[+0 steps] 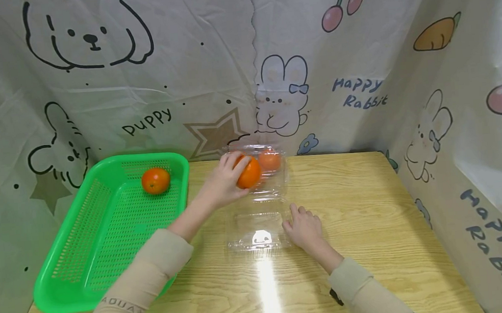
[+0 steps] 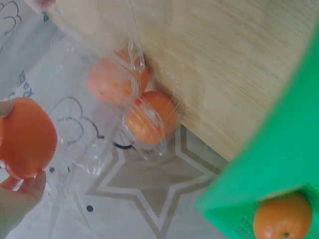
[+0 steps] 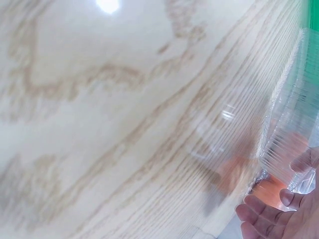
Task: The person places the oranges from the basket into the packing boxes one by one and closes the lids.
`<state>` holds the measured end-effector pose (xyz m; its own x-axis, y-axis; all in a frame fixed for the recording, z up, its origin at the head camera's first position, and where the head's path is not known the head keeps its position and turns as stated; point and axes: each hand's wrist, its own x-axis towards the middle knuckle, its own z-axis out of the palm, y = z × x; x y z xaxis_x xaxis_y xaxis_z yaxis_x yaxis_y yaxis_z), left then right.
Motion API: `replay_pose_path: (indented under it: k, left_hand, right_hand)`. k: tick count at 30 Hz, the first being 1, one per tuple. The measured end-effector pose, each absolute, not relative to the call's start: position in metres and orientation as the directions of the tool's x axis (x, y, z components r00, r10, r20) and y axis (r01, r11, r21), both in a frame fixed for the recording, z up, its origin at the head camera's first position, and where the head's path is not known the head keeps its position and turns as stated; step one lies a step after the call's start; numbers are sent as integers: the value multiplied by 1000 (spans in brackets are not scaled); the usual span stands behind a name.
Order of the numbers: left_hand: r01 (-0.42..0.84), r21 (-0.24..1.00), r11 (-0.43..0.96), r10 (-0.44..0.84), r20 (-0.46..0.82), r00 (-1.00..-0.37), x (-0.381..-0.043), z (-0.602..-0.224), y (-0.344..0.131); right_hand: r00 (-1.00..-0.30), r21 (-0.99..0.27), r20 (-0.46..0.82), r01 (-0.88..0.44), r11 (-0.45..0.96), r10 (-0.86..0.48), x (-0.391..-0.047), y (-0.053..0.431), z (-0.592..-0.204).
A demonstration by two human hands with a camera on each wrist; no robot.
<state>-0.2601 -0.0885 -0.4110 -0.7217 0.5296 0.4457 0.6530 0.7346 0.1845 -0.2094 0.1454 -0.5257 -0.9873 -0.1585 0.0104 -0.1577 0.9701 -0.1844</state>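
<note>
Pale cloth [image 1: 220,46] printed with a puppy, rabbits, stars and cherries hangs behind and beside a light wood-grain table [image 1: 361,207]. On the table's left side sits a perforated green basket [image 1: 140,157]. To the basket's right, a clear plastic box [image 1: 282,183] lies open, one half near the cloth and the other nearer the person. The left hand [image 1: 225,182] curls its fingers and thumb around a round orange fruit [image 1: 250,172], holding it up at the box's far half. The right hand [image 1: 305,227], fingers apart and loosely bent, is at the right edge of the near half; whether it touches the plastic is hard to tell. At least two similar fruits [image 2: 152,118] lie in the far half, and a single fruit [image 1: 155,180] rests at the basket's far end.
</note>
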Motion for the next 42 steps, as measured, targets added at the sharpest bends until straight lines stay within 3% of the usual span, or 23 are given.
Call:
replay_pose_path:
  k: [24,42]
  left_hand:
    - [747,154,647,714,222,-664,-243,-444,-51]
    - [745,181,642,744,88,-663,-235,-468,-41]
  right_hand:
    - [-987,-190,26,-160,969,-158,-208,145,-525]
    - [-988,-180,-6,-148,972,-152,-209,144,-524]
